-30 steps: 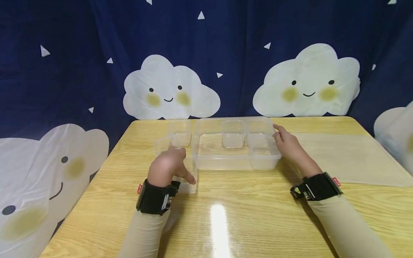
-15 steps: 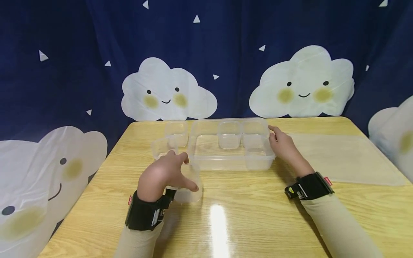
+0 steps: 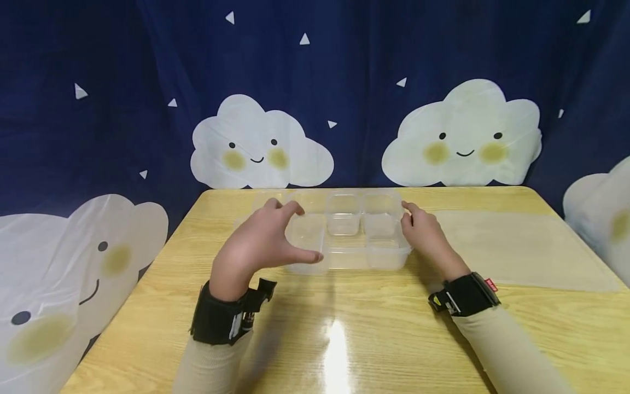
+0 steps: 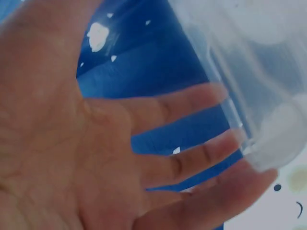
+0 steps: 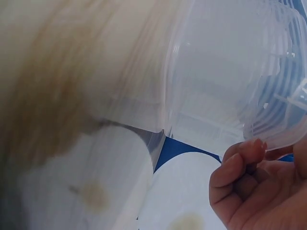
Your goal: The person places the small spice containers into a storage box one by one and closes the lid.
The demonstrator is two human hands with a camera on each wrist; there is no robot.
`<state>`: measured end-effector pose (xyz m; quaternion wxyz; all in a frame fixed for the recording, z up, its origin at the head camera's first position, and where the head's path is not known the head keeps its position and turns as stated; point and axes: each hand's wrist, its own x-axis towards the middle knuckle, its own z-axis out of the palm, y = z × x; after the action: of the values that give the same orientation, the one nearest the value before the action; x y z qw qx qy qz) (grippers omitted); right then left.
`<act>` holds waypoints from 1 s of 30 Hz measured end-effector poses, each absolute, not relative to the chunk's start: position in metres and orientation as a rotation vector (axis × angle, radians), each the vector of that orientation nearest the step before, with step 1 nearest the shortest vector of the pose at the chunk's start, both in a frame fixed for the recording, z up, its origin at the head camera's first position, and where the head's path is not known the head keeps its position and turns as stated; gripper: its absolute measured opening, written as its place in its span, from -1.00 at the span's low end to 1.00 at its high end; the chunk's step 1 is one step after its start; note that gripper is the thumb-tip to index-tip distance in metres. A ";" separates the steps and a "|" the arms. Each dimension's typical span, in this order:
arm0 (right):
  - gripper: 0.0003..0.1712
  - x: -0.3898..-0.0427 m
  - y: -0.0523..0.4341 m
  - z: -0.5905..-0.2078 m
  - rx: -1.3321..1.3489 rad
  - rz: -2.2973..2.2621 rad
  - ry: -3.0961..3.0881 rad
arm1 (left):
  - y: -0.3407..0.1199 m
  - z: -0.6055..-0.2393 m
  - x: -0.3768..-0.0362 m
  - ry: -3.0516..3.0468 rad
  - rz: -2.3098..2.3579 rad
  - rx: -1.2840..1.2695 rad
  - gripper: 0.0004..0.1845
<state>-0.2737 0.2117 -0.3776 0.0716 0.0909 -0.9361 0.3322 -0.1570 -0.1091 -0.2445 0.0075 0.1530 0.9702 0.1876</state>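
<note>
My left hand [image 3: 261,241] grips a small clear plastic container [image 3: 307,235] between thumb and spread fingers, over the left end of a large clear plastic bin [image 3: 346,259]. The left wrist view has the fingertips against the side wall of that container [image 4: 259,72]. At the bin's right end, my right hand [image 3: 430,238] pinches the rim; in the right wrist view its thumb and curled fingers [image 5: 230,172] meet at the bin's edge. Inside the bin, small square containers stand on the right: one at the middle back [image 3: 343,216], others in the right corners, including a front one [image 3: 386,251].
Another small clear container [image 3: 266,198] stands left of the bin, partly hidden behind the left hand. A flat translucent lid-like sheet [image 3: 521,249] lies on the wooden table [image 3: 394,328] at right. A dark blue cloud-patterned curtain [image 3: 359,82] hangs behind.
The left hand has lifted the small container from the table left of the bin and carried it right and forward over the bin. The right hand stays at the bin's right rim.
</note>
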 end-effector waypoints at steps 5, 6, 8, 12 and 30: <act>-0.42 -0.272 0.213 -0.379 0.254 0.994 -2.800 | -0.085 -0.233 -0.182 3.067 0.540 0.441 -0.07; -0.42 -0.272 0.213 -0.379 0.251 0.992 -2.799 | -0.080 -0.233 -0.187 3.071 0.524 0.435 -0.06; -0.42 -0.272 0.212 -0.380 0.246 0.993 -2.798 | -0.072 -0.233 -0.197 3.080 0.478 0.435 -0.07; -0.42 -0.270 0.209 -0.383 0.222 0.985 -2.802 | -0.058 -0.240 -0.215 3.089 0.362 0.437 -0.09; -0.43 -0.272 0.206 -0.381 0.193 0.968 -2.788 | -0.030 -0.278 -0.237 3.093 0.270 0.400 -0.13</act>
<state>-0.2720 0.2061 -0.3815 0.0916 0.0651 -0.9387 0.3260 -0.2374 -0.0298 -0.2778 0.0056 0.1279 0.9880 0.0863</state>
